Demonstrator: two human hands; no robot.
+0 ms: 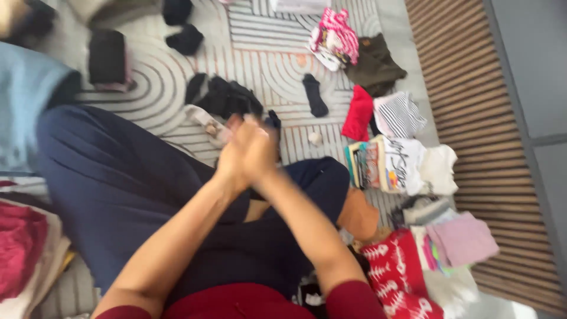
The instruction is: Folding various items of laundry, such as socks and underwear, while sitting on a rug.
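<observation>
Left hand (236,155), right hand (260,150) pressed together above knee, blurred; grip cannot be told. Dark sock (273,121) pokes out just behind hands. Beyond on rug (147,88): black clothes (227,97), lone sock (314,94). Folded stacks (401,162) at right.

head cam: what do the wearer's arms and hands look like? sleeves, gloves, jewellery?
Both forearms are bare; dark red sleeves end around the elbows. The left hand and right hand are bare, with no gloves. Motion blur hides any rings, and no watch or bracelet shows on either wrist. Dark navy trousers cover the legs below the arms.
</observation>
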